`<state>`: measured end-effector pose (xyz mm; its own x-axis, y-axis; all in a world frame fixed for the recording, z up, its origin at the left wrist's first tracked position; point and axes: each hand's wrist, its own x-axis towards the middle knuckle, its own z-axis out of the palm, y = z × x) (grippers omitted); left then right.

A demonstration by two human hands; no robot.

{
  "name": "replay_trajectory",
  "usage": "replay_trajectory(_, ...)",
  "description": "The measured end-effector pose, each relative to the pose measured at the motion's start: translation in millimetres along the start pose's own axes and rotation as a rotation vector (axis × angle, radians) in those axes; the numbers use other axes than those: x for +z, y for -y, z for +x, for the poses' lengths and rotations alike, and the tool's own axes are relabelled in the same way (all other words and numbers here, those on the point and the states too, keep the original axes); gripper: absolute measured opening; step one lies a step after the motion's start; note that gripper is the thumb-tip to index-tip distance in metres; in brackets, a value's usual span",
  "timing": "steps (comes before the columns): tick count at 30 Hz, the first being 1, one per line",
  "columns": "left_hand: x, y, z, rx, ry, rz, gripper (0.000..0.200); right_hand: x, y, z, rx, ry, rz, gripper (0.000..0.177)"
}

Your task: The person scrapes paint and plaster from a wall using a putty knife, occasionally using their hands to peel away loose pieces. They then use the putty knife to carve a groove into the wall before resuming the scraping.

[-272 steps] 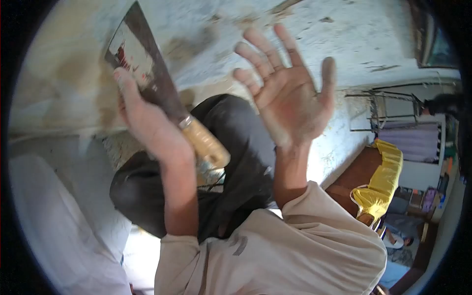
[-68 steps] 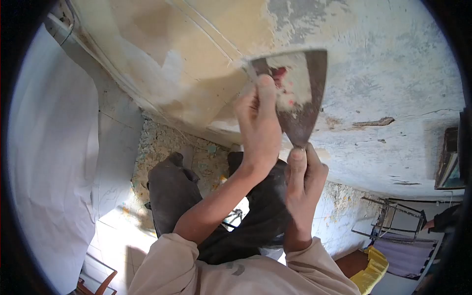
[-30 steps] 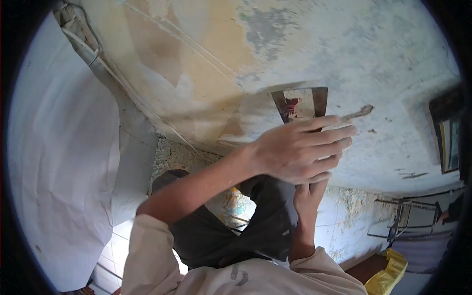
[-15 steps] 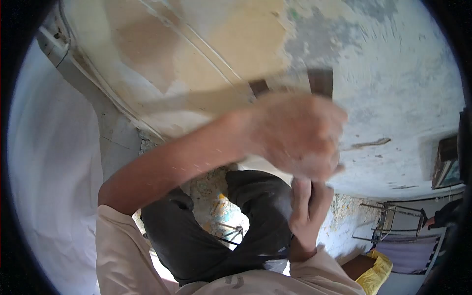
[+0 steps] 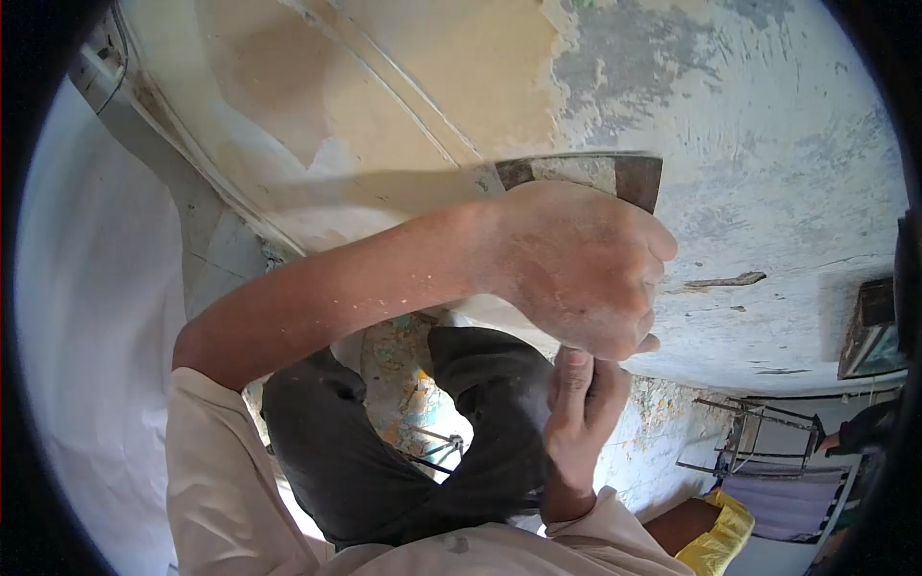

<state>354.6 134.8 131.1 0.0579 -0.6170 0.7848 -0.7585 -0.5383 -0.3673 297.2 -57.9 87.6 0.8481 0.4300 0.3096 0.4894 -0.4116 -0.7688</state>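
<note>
My left hand [image 5: 586,264] is closed in a fist in front of the wall, back of the hand towards me. Above its knuckles shows the wide blade of a scraper [image 5: 638,180], dark at both ends with a pale smear in the middle. The blade's straight far edge lies at the wall's surface. Its handle is hidden inside the left fist. Just below, my right hand [image 5: 584,408] is closed with the thumb upward, touching the underside of the left fist. What its fingers wrap round is mostly hidden, apparently the lower end of the handle.
The wall [image 5: 768,182] has yellowish, white and grey peeling patches. A white sheet [image 5: 96,336] hangs at left. My dark trousers [image 5: 384,461] are below. At right are a framed opening [image 5: 874,331], a metal stand [image 5: 759,437], another person's dark sleeve [image 5: 860,427] and yellow cloth [image 5: 720,538].
Both hands and the scraper have shifted slightly left in view. The blade, blurred before, now appears sharp with its far edge visible. The grips look the same.
</note>
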Motion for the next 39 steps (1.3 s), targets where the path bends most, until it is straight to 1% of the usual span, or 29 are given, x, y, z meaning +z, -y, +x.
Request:
replay_trajectory(3,11.0,-10.6,-1.6,-0.036,-0.036,-0.074,0.033,-7.8,20.0,-8.7,0.086,0.036,0.031,0.04)
replay_trajectory(4,12.1,-10.4,-3.8,-0.048,-0.047,-0.094,0.033,-6.5,11.7,-8.2,0.083,0.044,0.061,0.039)
replay_trajectory(7,-2.4,5.7,-8.9,0.004,-0.086,0.002,0.033,-2.4,13.5,10.5,-0.003,0.063,-0.04,0.04)
replay_trajectory(8,-0.3,2.5,-8.5,-0.005,-0.071,-0.014,0.033,-2.2,9.3,7.7,-0.007,0.055,-0.015,0.04)
replay_trajectory(10,-0.8,-3.6,-7.6,-0.033,-0.041,-0.029,0.033,-7.9,18.8,-4.5,0.085,0.059,0.046,0.039)
replay_trajectory(12,3.5,1.7,-4.9,0.012,-0.022,-0.029,0.033,-6.7,22.1,-3.8,0.149,0.02,0.053,0.038)
replay_trajectory(13,9.3,0.2,-2.8,0.029,-0.024,-0.043,0.033,-5.4,22.1,-3.2,0.102,0.022,0.015,0.038)
replay_trajectory(15,-11.0,10.0,-9.0,0.009,-0.03,0.016,0.031,3.4,16.3,12.2,0.0,0.019,-0.064,0.039)
replay_trajectory(16,-14.1,7.9,-10.9,-0.008,-0.03,0.021,0.03,9.0,9.9,14.2,-0.195,-0.004,-0.127,0.041)
replay_trajectory(19,-3.8,-1.6,-12.1,-0.043,-0.063,-0.09,0.028,4.3,25.0,1.2,0.021,0.041,0.016,0.043)
replay_trajectory(20,-2.8,-6.2,-7.1,-0.073,-0.023,-0.148,0.026,0.9,27.4,-6.4,0.095,0.018,0.022,0.044)
replay_trajectory(23,-4.4,4.5,-4.7,0.006,0.038,-0.007,0.032,0.0,30.0,5.9,0.141,0.007,0.008,0.045)
replay_trajectory(24,-4.3,6.2,-7.6,0.047,-0.006,0.03,0.026,6.1,24.6,6.1,0.068,-0.023,-0.023,0.046)
replay_trajectory(25,-2.2,5.3,-10.2,0.033,-0.017,0.02,0.027,13.5,10.0,6.5,0.039,-0.016,0.029,0.046)
replay_trajectory(27,-5.6,1.3,-11.8,-0.004,-0.028,-0.016,0.029,6.0,19.9,5.3,0.04,0.046,0.026,0.044)
replay_trajectory(29,0.3,-3.2,-13.4,-0.027,-0.025,-0.062,0.03,4.1,18.3,-0.5,0.073,0.059,0.039,0.044)
replay_trajectory(33,1.3,1.7,-18.0,-0.03,-0.016,-0.042,0.031,9.8,19.8,4.8,0.084,0.017,0.046,0.045)
replay_trajectory(34,1.5,0.8,-20.8,-0.037,-0.024,-0.041,0.031,10.1,18.3,5.5,0.077,0.022,0.004,0.045)
replay_trajectory(37,6.0,-5.8,-23.2,-0.022,-0.03,-0.082,0.031,6.7,2.2,-7.6,0.015,0.076,0.019,0.045)
replay_trajectory(39,6.2,-10.8,-29.0,-0.026,-0.011,-0.056,0.03,6.8,-1.6,-9.7,0.057,0.106,-0.012,0.039)
